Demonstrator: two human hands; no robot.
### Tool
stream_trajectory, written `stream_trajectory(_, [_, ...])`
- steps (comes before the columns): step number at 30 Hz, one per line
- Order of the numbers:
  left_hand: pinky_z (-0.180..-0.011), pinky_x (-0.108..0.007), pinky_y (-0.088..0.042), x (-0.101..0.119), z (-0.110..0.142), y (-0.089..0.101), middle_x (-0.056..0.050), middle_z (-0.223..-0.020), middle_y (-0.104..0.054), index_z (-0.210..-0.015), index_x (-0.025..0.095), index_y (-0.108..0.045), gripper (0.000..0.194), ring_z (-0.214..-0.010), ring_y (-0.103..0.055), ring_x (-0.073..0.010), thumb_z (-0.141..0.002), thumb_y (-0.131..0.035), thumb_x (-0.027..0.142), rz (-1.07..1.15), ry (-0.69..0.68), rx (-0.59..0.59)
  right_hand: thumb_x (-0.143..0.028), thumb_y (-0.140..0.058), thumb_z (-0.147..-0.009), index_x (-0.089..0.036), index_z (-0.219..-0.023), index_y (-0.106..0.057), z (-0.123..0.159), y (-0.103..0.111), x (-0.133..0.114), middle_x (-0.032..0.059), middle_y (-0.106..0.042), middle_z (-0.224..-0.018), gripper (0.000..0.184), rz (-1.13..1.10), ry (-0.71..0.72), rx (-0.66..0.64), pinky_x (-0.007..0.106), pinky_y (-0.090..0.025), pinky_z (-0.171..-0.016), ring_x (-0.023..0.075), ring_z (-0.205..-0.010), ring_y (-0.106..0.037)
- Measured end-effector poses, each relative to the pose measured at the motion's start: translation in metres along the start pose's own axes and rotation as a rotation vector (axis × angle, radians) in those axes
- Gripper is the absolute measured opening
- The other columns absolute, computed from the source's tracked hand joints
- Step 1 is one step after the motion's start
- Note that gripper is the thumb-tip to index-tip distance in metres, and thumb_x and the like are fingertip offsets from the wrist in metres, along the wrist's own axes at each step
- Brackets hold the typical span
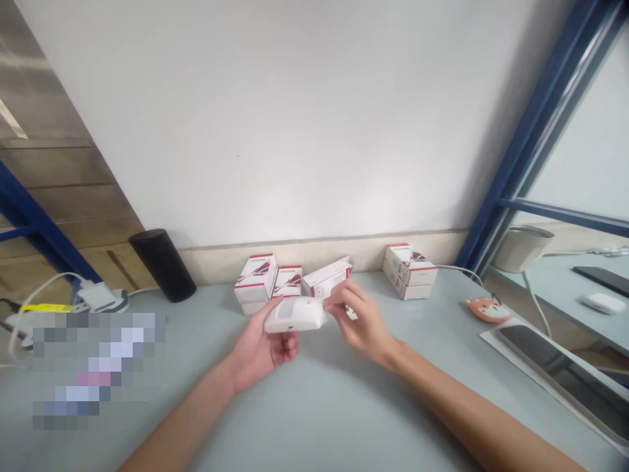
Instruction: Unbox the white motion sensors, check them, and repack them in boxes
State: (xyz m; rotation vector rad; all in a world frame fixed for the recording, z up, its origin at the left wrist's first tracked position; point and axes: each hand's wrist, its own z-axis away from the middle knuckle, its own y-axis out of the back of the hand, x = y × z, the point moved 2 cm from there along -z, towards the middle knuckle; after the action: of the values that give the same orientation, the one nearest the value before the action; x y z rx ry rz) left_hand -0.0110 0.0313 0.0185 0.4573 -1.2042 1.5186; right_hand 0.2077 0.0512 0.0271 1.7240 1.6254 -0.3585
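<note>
A white plastic sensor housing (pixel 295 314) rests on the curled fingers of the left hand (pixel 263 347), its right end pinched by the fingertips of the right hand (pixel 363 321), above the pale grey counter (pixel 314 419), near red-and-white cardboard boxes (pixel 255 278) at the back edge.

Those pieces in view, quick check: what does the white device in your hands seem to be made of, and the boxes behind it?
The white device looks like moulded plastic: rounded edges, an even matte-to-satin surface, though blur hides fine texture. The boxes look like printed paperboard, with sharp folded corners, thin flaps and a slight sheen, possibly a coated finish.
</note>
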Motion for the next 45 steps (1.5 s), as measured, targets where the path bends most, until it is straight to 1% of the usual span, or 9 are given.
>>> stream_trajectory(7, [-0.040,-0.024,-0.025,0.000,-0.006,0.016,0.004,-0.047,-0.050,-0.080,0.018,-0.066,0.045,-0.037,-0.038,-0.0107,-0.090,-0.065,0.062,-0.133,-0.060,0.092,-0.038,-0.091,-0.076,-0.030,-0.116,-0.068,0.003,-0.013,0.001,0.0031,-0.062,-0.119,0.046,-0.656,-0.491,-0.324,0.030,-0.055,-0.079,0.0189,-0.100,-0.064])
stream_trajectory(12, [-0.051,-0.027,-0.041,0.004,-0.005,0.017,-0.003,-0.071,-0.071,-0.097,0.020,-0.070,0.047,-0.059,-0.063,-0.0198,-0.085,-0.069,0.066,-0.196,-0.165,0.299,-0.028,-0.097,-0.064,-0.041,-0.146,-0.056,0.014,-0.024,0.005,0.0052,-0.061,-0.131,0.092,-0.761,-0.632,-0.538,0.036,-0.060,-0.084,0.0202,-0.098,-0.070])
stream_trajectory(16, [-0.059,-0.032,-0.047,0.024,-0.004,-0.003,-0.007,-0.082,-0.074,-0.102,0.018,-0.072,0.061,-0.069,-0.066,-0.0246,-0.088,-0.053,0.074,-0.261,-0.282,0.251,-0.023,-0.097,-0.061,-0.038,-0.141,-0.057,0.001,-0.017,-0.004,0.0050,-0.067,-0.124,0.091,-0.836,-0.620,-0.312,0.037,-0.061,-0.084,0.0209,-0.095,-0.073])
stream_trajectory(20, [-0.066,-0.033,-0.048,0.055,-0.021,-0.033,-0.007,-0.082,-0.071,-0.085,0.019,-0.070,0.053,-0.076,-0.065,-0.0237,-0.095,-0.049,0.066,-0.701,-0.645,0.301,-0.025,-0.092,-0.064,-0.034,-0.140,-0.052,-0.018,0.007,-0.001,0.0050,-0.069,-0.118,0.086,-0.717,-0.576,0.129,0.036,-0.061,-0.083,0.0218,-0.094,-0.074])
stream_trajectory(25, [-0.111,-0.049,-0.042,0.059,-0.071,-0.063,-0.014,-0.137,-0.068,-0.131,0.023,-0.068,0.044,-0.133,-0.057,-0.0366,-0.094,-0.063,0.048,-1.383,-0.868,0.348,-0.028,-0.082,-0.071,-0.031,-0.141,-0.052,-0.021,0.037,0.026,0.0075,-0.064,-0.122,0.076,-0.285,-0.441,0.557,0.037,-0.060,-0.079,0.0217,-0.090,-0.072])
stream_trajectory(31, [-0.107,-0.052,-0.046,0.036,-0.093,-0.060,-0.016,-0.138,-0.069,-0.149,0.024,-0.057,0.054,-0.127,-0.064,-0.0391,-0.097,-0.061,0.033,-1.490,-0.800,0.245,-0.027,-0.079,-0.072,-0.027,-0.141,-0.054,-0.019,0.052,0.051,0.0092,-0.066,-0.121,0.073,-0.104,-0.491,0.572,0.039,-0.061,-0.078,0.0210,-0.084,-0.070])
stream_trajectory(35, [-0.112,-0.053,-0.043,0.025,-0.062,-0.046,-0.016,-0.148,-0.062,-0.152,0.025,-0.053,0.055,-0.137,-0.056,-0.0397,-0.101,-0.055,0.043,-1.388,-0.801,0.331,-0.025,-0.080,-0.074,-0.028,-0.142,-0.053,-0.022,0.049,0.038,0.0088,-0.067,-0.123,0.073,-0.174,-0.441,0.532,0.037,-0.061,-0.077,0.0219,-0.088,-0.072])
stream_trajectory(42, [-0.077,-0.036,-0.061,-0.007,0.004,-0.021,-0.009,-0.154,-0.057,-0.148,0.032,-0.055,0.054,-0.114,-0.069,-0.0314,-0.097,-0.062,0.049,-0.999,-0.623,0.106,-0.024,-0.081,-0.079,-0.032,-0.139,-0.057,-0.018,0.028,0.001,0.0089,-0.060,-0.138,0.066,-0.198,-0.270,0.346,0.043,-0.060,-0.086,0.0232,-0.094,-0.072])
stream_trajectory(45, [-0.099,-0.039,-0.056,-0.014,0.011,-0.022,-0.010,-0.149,-0.060,-0.145,0.027,-0.055,0.051,-0.128,-0.063,-0.0320,-0.098,-0.063,0.045,-0.951,-0.675,0.085,-0.022,-0.080,-0.079,-0.032,-0.135,-0.059,-0.013,0.023,-0.007,0.0082,-0.058,-0.143,0.060,-0.158,-0.203,0.353,0.043,-0.059,-0.089,0.0255,-0.106,-0.068])
